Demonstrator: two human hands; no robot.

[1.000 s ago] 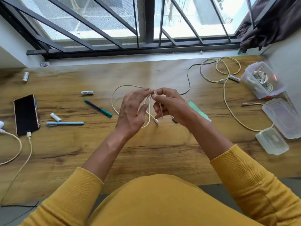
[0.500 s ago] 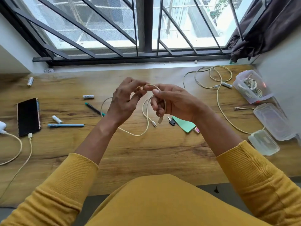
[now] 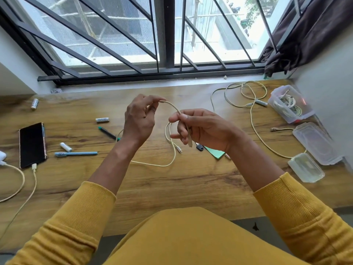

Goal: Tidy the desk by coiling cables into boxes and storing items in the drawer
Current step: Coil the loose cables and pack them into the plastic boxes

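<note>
Head view. Item: cream cable [image 3: 172,159], mid-coil. Left hand [image 3: 140,119] pinches the cable at the top of an arc; right hand [image 3: 200,129] grasps the gathered loops, one plug end hanging below its fingers. The remaining length trails down onto the bench [image 3: 172,188], with the other plug lying just beside the loop.

Step in hand, by judgement — winding the cable into loops, roughly part done. The next move likely calls for the left hand to feed another turn into the right-hand bundle, keeping loops even and small enough for a box.

Containers, right end of bench:
- Open box [image 3: 291,106] — holds coiled pale cables; appears fairly full.
- Large clear container [image 3: 316,143] — lying flat; no contents discernible.
- Small clear container [image 3: 306,167] — likewise; whether each is box or lid cannot be told.

A second loose cable [image 3: 252,111] lies uncoiled near them. Drawer not in view.
</note>
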